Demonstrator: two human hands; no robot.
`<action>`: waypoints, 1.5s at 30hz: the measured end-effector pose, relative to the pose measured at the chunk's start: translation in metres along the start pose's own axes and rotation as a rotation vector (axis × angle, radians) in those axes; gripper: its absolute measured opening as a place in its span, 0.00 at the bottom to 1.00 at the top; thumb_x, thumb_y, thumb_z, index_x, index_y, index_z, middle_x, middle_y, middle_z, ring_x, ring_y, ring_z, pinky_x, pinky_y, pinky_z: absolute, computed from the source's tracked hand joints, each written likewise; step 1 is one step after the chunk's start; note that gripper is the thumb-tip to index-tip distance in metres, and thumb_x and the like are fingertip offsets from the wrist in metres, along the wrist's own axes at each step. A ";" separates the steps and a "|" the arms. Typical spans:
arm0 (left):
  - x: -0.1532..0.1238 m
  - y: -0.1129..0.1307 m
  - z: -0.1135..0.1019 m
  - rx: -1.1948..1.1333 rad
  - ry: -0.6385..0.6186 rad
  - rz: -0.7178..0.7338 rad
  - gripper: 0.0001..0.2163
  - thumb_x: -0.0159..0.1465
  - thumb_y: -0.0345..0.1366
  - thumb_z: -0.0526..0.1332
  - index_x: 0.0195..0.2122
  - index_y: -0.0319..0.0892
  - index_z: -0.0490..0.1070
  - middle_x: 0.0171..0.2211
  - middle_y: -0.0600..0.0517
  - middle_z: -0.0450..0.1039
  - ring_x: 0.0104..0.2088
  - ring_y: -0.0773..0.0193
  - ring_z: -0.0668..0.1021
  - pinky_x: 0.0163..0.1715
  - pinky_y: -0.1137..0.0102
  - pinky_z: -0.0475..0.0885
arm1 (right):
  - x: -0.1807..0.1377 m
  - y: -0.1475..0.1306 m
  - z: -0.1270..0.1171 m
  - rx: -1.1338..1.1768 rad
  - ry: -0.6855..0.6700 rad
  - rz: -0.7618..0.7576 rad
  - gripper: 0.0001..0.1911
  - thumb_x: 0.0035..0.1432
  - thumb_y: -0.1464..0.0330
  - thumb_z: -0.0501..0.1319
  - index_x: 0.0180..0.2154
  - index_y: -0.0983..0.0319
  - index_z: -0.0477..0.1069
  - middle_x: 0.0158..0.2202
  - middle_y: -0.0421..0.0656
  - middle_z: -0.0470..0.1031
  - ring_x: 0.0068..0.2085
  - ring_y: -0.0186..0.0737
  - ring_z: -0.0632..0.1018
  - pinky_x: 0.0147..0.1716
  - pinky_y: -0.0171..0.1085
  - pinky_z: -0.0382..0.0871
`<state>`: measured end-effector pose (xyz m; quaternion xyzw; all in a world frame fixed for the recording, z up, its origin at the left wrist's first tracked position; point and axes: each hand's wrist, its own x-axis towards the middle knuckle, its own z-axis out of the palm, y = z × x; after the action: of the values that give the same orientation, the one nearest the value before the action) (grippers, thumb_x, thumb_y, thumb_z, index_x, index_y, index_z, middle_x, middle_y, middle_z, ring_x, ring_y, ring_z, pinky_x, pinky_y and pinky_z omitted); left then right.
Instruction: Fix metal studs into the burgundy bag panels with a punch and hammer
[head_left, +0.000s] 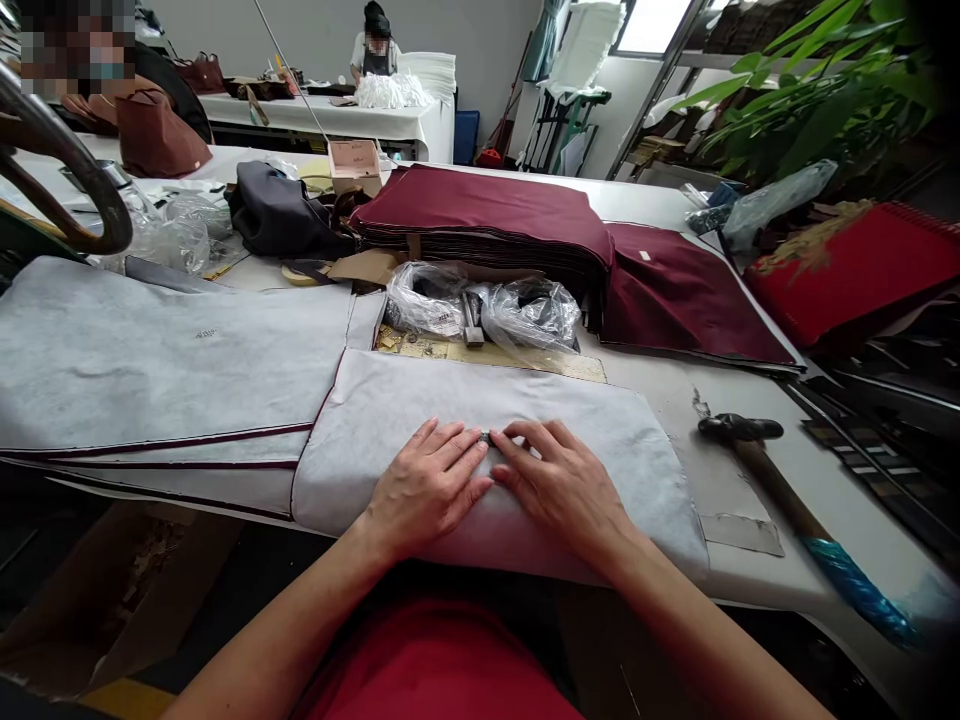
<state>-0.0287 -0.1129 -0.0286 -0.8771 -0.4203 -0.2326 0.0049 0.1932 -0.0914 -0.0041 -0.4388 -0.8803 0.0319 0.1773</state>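
Note:
A leather panel (600,430) lies with its pale grey back facing up at the table's front edge. On it sits a small dark metal piece (486,437), mostly covered by my fingertips. My left hand (431,480) rests on the panel, its fingertips pressing the piece from the left. From the other side my right hand (559,485) meets the piece with its index fingertip, fingers bent and thumb low on the leather. Beyond the hands are two plastic bags (529,315) of dark parts and a small metal block with a rod (472,325) between them.
More grey-backed leather panels (150,370) lie at left. Behind is a stack of burgundy leather (487,215). A hammer (780,490) with a blue-wrapped handle lies at right. A curved metal bar (112,200) juts in at upper left. Two people are farther back.

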 end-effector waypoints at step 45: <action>-0.002 -0.002 -0.001 -0.099 -0.002 -0.023 0.19 0.73 0.45 0.57 0.61 0.43 0.70 0.62 0.45 0.70 0.64 0.52 0.71 0.69 0.49 0.60 | 0.017 -0.002 0.009 0.163 0.058 0.065 0.11 0.73 0.66 0.55 0.47 0.58 0.76 0.43 0.46 0.80 0.44 0.48 0.76 0.44 0.44 0.70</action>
<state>-0.0313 -0.1136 -0.0290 -0.8716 -0.4183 -0.2522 -0.0416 0.1792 -0.0786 -0.0075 -0.4520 -0.8546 0.0963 0.2369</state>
